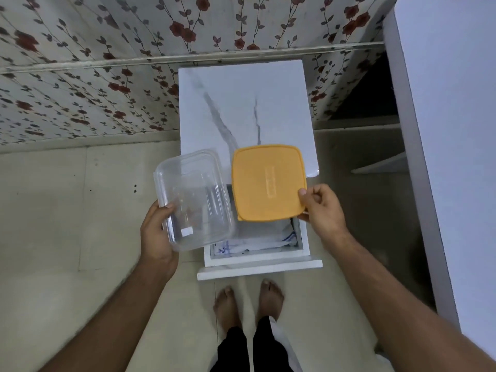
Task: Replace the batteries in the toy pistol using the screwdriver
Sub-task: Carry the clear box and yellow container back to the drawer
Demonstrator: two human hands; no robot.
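My left hand (pixel 157 234) grips a clear plastic box (pixel 194 200) by its near left corner and holds it tilted above the open drawer (pixel 257 260). My right hand (pixel 320 208) pinches the near right corner of an orange square lid (pixel 268 182), held flat beside the box. The box looks empty apart from a small white label. No toy pistol, screwdriver or batteries show in view.
A small white marble-patterned cabinet (pixel 247 103) stands against a floral wall, its top drawer pulled out with white cloth or paper (pixel 257 244) inside. A white table (pixel 451 130) runs along the right. My bare feet (pixel 248 302) stand on the tiled floor in front of the drawer.
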